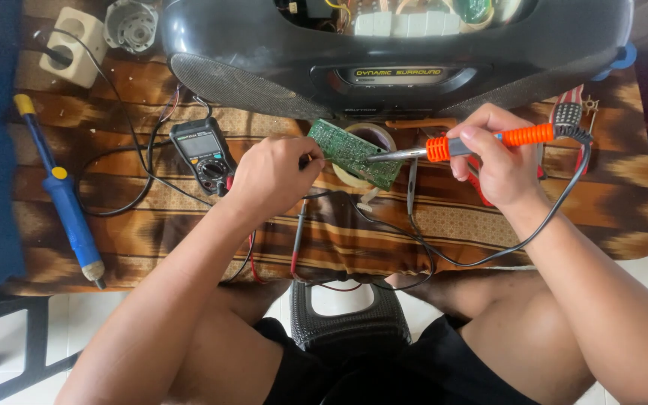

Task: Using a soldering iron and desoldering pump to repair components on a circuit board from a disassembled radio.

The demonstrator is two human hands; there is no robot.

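green circuit board held up at the middle of the bench, tilted, its left end pinched in the fingers of the left hand, and it sits just above a roll of tape on the patterned brown cloth. right hand is wrapped tight around the orange-gripped soldering iron, metal tip laid right on the board's right half. so the iron is on the work now; looks like soldering mid-joint, though the joint itself is too small to read, and how many points are done or left i cannot tell. the big black stereo behind has its top open with wiring showing, so by my reckoning the board is out of it and has yet to go back.

around it: a multimeter just left of the holding hand, its red probe and leads trailing across the cloth under the wrists. blue desoldering pump well off to the left, white socket at the far corner. the iron's black cord loops under the right forearm, close to the probe leads, a tangle that could snag.
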